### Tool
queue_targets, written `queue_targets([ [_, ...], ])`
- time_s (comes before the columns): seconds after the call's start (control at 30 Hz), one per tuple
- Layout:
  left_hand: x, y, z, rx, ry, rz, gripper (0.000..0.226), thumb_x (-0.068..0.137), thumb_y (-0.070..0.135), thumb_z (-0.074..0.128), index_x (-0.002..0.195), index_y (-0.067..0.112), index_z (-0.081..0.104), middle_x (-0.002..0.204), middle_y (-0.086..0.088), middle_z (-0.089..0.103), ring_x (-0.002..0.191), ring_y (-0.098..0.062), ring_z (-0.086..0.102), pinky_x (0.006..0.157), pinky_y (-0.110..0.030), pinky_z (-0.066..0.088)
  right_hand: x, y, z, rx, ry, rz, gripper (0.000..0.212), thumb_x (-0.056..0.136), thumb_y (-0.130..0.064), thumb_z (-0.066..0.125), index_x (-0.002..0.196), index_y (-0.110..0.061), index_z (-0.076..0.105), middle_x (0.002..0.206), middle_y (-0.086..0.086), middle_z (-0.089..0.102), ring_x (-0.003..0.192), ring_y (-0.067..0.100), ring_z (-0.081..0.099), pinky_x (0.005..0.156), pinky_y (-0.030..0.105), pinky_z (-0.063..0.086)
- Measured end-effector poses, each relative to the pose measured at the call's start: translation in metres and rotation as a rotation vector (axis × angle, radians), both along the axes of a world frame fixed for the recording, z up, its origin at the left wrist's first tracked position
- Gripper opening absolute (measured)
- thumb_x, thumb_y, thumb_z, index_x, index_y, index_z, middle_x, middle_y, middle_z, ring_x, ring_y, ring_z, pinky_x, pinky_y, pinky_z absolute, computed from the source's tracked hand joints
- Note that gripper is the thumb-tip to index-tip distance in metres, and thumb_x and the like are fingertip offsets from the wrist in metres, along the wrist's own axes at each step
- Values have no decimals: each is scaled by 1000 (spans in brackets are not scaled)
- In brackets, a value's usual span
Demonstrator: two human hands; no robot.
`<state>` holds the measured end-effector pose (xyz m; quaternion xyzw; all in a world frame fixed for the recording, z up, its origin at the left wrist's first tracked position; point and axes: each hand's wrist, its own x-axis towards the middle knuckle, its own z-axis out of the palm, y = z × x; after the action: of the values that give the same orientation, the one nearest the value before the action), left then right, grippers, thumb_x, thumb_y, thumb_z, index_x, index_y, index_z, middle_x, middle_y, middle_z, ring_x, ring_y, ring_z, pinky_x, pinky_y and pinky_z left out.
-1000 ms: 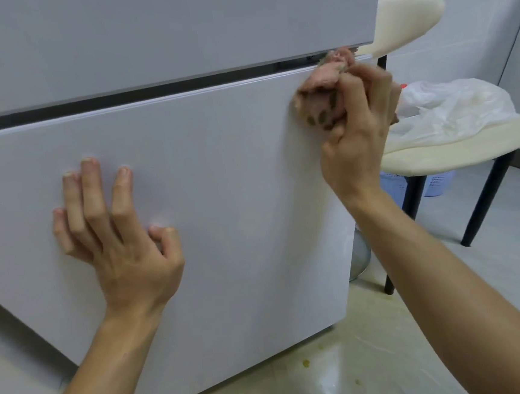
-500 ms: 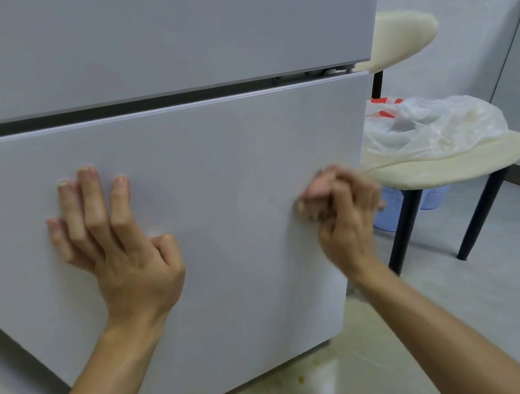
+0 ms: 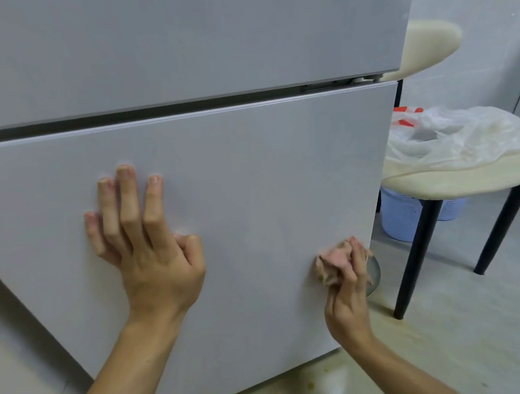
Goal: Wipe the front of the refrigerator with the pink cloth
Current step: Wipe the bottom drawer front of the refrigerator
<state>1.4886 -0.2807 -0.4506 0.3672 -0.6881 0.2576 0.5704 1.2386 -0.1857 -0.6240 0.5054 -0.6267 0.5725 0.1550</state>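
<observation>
Low on the refrigerator (image 3: 251,182), right fingers (image 3: 357,259) clutch the bunched pink cloth (image 3: 336,261); left fingers (image 3: 127,202) lie flat.

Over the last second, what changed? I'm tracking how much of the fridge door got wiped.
The right hand, gripping the cloth, swept down the lower door along its right edge, from the top corner to near the bottom. The left hand stayed pressed flat on the door; nothing was let go.
</observation>
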Motion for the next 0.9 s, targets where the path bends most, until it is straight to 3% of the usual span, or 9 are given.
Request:
queue_targets([
  [0.1, -1, 0, -1, -9, 4, 7, 82, 76, 0, 56, 155, 5, 35, 167, -23, 28, 158, -42, 18, 125, -64, 13, -3, 10, 1, 12, 6, 47, 77, 99, 3, 37, 161, -41, 23, 176, -3, 6, 163, 30, 5, 132, 49, 9],
  [0.17, -1, 1, -2, -7, 12, 3, 84, 75, -1, 57, 155, 5, 35, 167, -23, 27, 158, -42, 18, 125, -64, 12, -9, 11, 33, -34, 0, 62, 70, 101, -1, 36, 161, -34, 25, 176, -11, 2, 164, 22, 3, 132, 43, 10],
  [0.23, -1, 1, -1, -9, 11, 5, 84, 75, -1, 57, 155, 5, 35, 167, -23, 27, 157, -43, 18, 125, -63, 11, -19, 4, 83, -111, 28, 39, 68, 100, 2, 38, 162, -23, 27, 177, -5, 2, 164, 19, 2, 133, 41, 8],
  [0.4, 2, 2, -1, 10, 3, -13, 84, 75, 0, 58, 155, 6, 35, 167, -23, 26, 157, -43, 17, 125, -63, 10, -25, -17, 203, -300, 73, 44, 69, 90, 4, 44, 159, -1, 36, 172, 25, 13, 163, 36, 5, 129, 63, 7],
  [0.5, 6, 1, -1, 18, -21, -14, 84, 76, 1, 59, 156, 6, 34, 168, -23, 26, 158, -42, 17, 126, -62, 10, 1, -28, 178, -305, 122, -14, 70, 92, -4, 47, 159, 5, 31, 171, 26, 16, 161, 41, 7, 131, 59, 1],
  [0.6, 8, 1, 0, 14, -35, -7, 83, 78, 5, 59, 157, 6, 34, 168, -22, 25, 158, -40, 16, 126, -62, 12, 34, -29, 83, -171, 459, 102, 62, 106, -17, 44, 163, -5, 27, 175, 11, 9, 162, 35, 8, 131, 52, 5],
  [0.7, 9, 0, -1, 7, -42, -16, 82, 79, 7, 57, 158, 7, 34, 168, -22, 25, 159, -40, 16, 125, -63, 13, 38, -20, 2, 23, 751, 142, 65, 96, -5, 56, 159, -13, 38, 176, 2, 10, 161, 26, 18, 131, 42, 13],
  [0.83, 9, 0, -1, 8, -40, -22, 82, 80, 7, 57, 159, 7, 32, 168, -22, 24, 159, -40, 15, 125, -64, 13, 19, -9, 28, 65, 916, 253, 79, 84, 19, 57, 154, -16, 51, 170, 7, 31, 157, 24, 32, 129, 42, 27],
  [0.9, 8, 1, -1, 9, -34, -24, 83, 80, 6, 57, 158, 8, 31, 168, -22, 24, 158, -40, 14, 125, -63, 12, 11, -5, 74, -22, 795, 191, 64, 88, 14, 67, 143, -20, 63, 157, 12, 51, 146, 29, 49, 121, 50, 41],
])
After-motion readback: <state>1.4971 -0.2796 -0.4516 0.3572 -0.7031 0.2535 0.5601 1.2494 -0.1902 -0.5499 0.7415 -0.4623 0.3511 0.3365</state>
